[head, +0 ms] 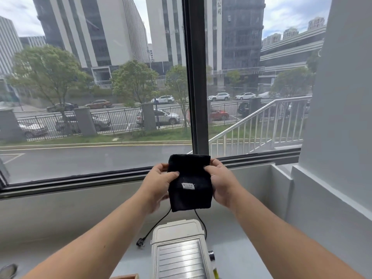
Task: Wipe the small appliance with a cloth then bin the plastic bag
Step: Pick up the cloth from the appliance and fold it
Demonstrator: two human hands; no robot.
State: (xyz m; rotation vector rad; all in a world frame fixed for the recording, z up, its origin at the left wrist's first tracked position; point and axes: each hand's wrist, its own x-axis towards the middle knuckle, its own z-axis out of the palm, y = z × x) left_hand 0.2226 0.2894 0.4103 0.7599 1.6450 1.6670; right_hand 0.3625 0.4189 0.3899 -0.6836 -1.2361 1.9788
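Observation:
A folded black cloth with a small white label hangs in the air in front of the window. My left hand grips its left edge and my right hand grips its right edge, thumbs on the front. Below the cloth, at the bottom of the view, stands a cream small appliance with a ribbed metal top plate. Its black power cord runs back over the sill and ends in a loose plug. No plastic bag is in view.
The appliance stands on a grey window ledge under a large window with a dark vertical frame. A grey wall and step close the right side. A round metal object lies at the bottom left, a wooden edge at the bottom.

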